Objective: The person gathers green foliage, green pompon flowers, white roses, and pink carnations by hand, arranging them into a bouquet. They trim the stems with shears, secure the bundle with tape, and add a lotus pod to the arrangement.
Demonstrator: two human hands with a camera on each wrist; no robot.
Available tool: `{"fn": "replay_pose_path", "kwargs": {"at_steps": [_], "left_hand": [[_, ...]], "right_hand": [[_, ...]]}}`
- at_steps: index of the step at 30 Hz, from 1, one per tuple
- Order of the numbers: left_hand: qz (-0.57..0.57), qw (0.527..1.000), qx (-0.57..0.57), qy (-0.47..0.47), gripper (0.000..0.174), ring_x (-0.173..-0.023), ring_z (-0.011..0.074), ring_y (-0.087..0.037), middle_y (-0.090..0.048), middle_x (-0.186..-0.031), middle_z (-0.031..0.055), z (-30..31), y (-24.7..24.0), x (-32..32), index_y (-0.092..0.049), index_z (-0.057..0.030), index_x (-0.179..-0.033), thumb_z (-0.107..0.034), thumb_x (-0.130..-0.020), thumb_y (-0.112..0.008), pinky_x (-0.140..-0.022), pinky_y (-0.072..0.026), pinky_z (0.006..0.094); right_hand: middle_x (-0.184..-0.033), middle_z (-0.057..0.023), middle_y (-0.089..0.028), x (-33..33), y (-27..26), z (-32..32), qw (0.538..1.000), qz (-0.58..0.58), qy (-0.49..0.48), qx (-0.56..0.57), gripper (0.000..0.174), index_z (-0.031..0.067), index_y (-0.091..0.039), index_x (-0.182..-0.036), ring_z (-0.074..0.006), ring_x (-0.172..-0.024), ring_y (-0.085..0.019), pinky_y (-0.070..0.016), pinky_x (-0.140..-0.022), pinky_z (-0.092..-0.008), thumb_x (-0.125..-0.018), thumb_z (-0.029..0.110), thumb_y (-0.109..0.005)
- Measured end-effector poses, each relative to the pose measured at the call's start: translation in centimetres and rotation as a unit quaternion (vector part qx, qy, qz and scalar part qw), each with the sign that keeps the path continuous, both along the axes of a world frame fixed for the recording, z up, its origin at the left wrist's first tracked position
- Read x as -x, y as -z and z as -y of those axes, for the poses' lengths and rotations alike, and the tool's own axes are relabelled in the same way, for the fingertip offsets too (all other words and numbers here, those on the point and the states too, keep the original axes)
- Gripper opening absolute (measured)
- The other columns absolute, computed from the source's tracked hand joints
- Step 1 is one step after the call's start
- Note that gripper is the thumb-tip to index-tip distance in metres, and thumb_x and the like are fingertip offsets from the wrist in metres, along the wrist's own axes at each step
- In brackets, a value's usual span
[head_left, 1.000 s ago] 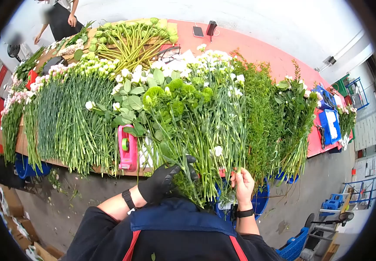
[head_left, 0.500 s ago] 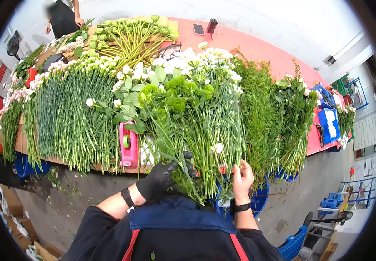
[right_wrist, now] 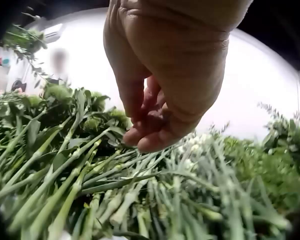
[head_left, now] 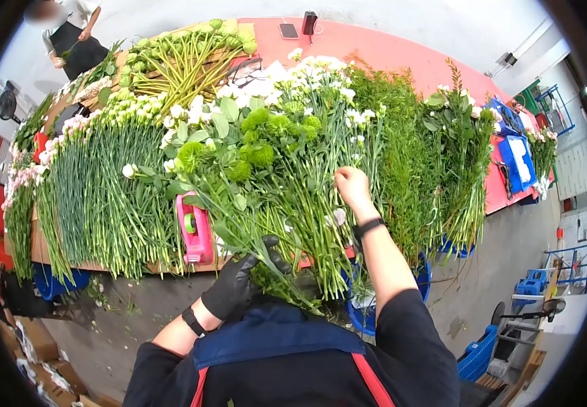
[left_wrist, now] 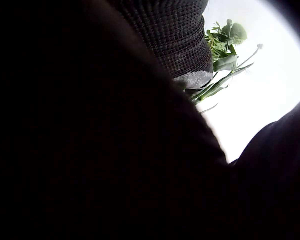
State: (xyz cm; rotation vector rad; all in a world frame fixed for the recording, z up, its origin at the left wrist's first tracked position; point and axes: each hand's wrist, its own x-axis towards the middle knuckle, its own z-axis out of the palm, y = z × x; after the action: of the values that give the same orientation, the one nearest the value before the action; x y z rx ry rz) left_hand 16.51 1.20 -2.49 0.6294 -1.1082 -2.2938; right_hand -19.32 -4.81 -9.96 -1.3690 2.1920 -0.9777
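Note:
My left hand [head_left: 249, 271], in a black glove, grips a small bunch of leafy flower stems [head_left: 266, 252] at the table's front edge. Past the glove in the left wrist view, a fuzzy green bloom [left_wrist: 235, 33], leaves and a thin bud stem stick out. My bare right hand [head_left: 352, 186] hovers over stems of white carnations [head_left: 358, 119]. In the right wrist view its fingers [right_wrist: 155, 142] curl toward the thumb, with nothing showing between them. Fuzzy green pompon flowers [head_left: 258, 154] lie left of that hand.
A pink tape dispenser [head_left: 197, 234] stands left of my left hand. Rows of pale carnations [head_left: 117, 183] spread further left, lotus pods [head_left: 192, 61] behind. Leafy green foliage [head_left: 399, 149] lies to the right. Blue buckets [head_left: 422, 285] stand below the edge. Another person [head_left: 76, 44] stands far left.
My right hand has left the lower stem ends and moved up and forward over the flowers. The left hand still grips its bunch, which now leans left.

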Motion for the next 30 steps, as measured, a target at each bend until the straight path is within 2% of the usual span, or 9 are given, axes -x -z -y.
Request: {"fn": "replay_pose_path", "kwargs": {"at_steps": [2,4,7,8,12,19,22,25,30], "left_hand": [[-0.056,0.984,-0.163,-0.037,0.048,-0.105,0.0298,-0.058,-0.057,-0.105,0.0101,-0.5,-1.2,0.3,-0.038,-0.0032,-0.136,-0.03,-0.098,-0.052,-0.1,-0.0429,0.0475],[-0.09,0.978,-0.181,-0.044,0.047,-0.105,0.0299,-0.059,-0.057,-0.105,0.0102,-0.5,-0.9,0.2,-0.038,-0.003,-0.135,-0.028,-0.098,-0.051,-0.1,-0.0435,0.0469],[-0.051,0.987,-0.143,-0.058,0.046,-0.104,0.0301,-0.059,-0.057,-0.105,0.0107,-0.6,-0.8,-0.3,-0.039,-0.0027,-0.135,-0.027,-0.097,-0.053,-0.099,-0.0452,0.0461],[-0.046,0.983,-0.165,-0.068,0.047,-0.104,0.0302,-0.059,-0.058,-0.105,0.0107,-0.7,-0.8,-0.4,-0.039,-0.0028,-0.134,-0.026,-0.097,-0.054,-0.099,-0.0456,0.046],[-0.072,0.968,-0.225,-0.081,0.044,-0.104,0.0315,-0.06,-0.059,-0.103,0.0109,-0.8,0.0,-0.7,-0.041,-0.0048,-0.133,-0.025,-0.097,-0.055,-0.1,-0.0441,0.0486],[-0.053,0.971,-0.215,-0.09,0.041,-0.104,0.0313,-0.059,-0.058,-0.102,0.0103,-1.1,-1.7,0.5,-0.041,-0.0043,-0.133,-0.024,-0.098,-0.052,-0.1,-0.0435,0.0492],[-0.058,0.973,-0.211,-0.078,0.041,-0.105,0.0309,-0.059,-0.057,-0.103,0.0101,-1.2,-1.9,1.1,-0.04,-0.004,-0.133,-0.024,-0.099,-0.05,-0.1,-0.0433,0.0488],[0.002,0.995,-0.085,-0.055,0.042,-0.106,0.0308,-0.058,-0.056,-0.105,0.0101,-1.2,-1.4,1.4,-0.039,-0.0036,-0.134,-0.024,-0.099,-0.05,-0.1,-0.0431,0.0485],[0.027,0.997,-0.058,-0.041,0.045,-0.107,0.0304,-0.058,-0.056,-0.105,0.0101,-1.3,-2.2,1.5,-0.038,-0.0032,-0.136,-0.026,-0.099,-0.05,-0.101,-0.0427,0.048]], "right_hand": [[-0.068,-0.0141,-0.066,-0.6,1.2,3.1,0.976,0.197,0.063,-0.069,0.015,-0.0012,-0.068,-0.094,-0.0252,-0.057,-0.065,-0.0522,-0.055,-0.0359,-0.083,0.006,-0.061],[-0.06,-0.0089,-0.062,-2.4,0.6,4.9,0.928,0.346,0.095,-0.098,0.018,-0.0034,-0.067,-0.079,-0.0167,-0.049,-0.061,-0.0477,-0.041,-0.03,-0.087,0.011,-0.06],[-0.061,-0.0114,-0.063,-3.2,2.1,7.0,0.966,0.164,0.116,-0.162,0.02,0.001,-0.066,-0.07,-0.0206,-0.047,-0.06,-0.0501,-0.05,-0.0357,-0.083,0.017,-0.066],[-0.066,-0.0177,-0.065,-3.4,2.0,7.2,0.944,0.238,0.163,-0.158,0.023,0.0006,-0.066,-0.067,-0.0301,-0.055,-0.063,-0.0511,-0.061,-0.0401,-0.078,0.021,-0.067],[-0.076,-0.0262,-0.063,-3.7,0.8,6.8,0.981,0.046,0.171,-0.078,0.024,-0.0022,-0.065,-0.068,-0.0429,-0.077,-0.061,-0.0493,-0.072,-0.0443,-0.073,0.022,-0.065],[-0.084,-0.0126,-0.069,-0.6,-0.3,4.6,0.988,0.118,0.094,0.026,0.025,0.001,-0.068,-0.091,-0.0207,-0.072,-0.062,-0.0503,-0.066,-0.0347,-0.079,0.023,-0.063],[-0.083,-0.0065,-0.069,-2.5,-3.0,4.4,0.921,0.381,0.049,0.064,0.022,0.0018,-0.067,-0.093,-0.0113,-0.068,-0.057,-0.0488,-0.059,-0.0278,-0.09,0.021,-0.057],[-0.09,-0.0051,-0.07,-4.0,-3.1,4.5,0.908,0.417,-0.009,0.035,0.028,0.0029,-0.066,-0.097,-0.0089,-0.074,-0.059,-0.0499,-0.057,-0.0235,-0.097,0.029,-0.055],[-0.072,-0.007,-0.069,-2.6,1.7,6.4,0.978,0.187,0.074,0.062,0.018,0.0007,-0.067,-0.086,-0.0114,-0.056,-0.059,-0.0489,-0.052,-0.0261,-0.087,0.016,-0.057]]}}
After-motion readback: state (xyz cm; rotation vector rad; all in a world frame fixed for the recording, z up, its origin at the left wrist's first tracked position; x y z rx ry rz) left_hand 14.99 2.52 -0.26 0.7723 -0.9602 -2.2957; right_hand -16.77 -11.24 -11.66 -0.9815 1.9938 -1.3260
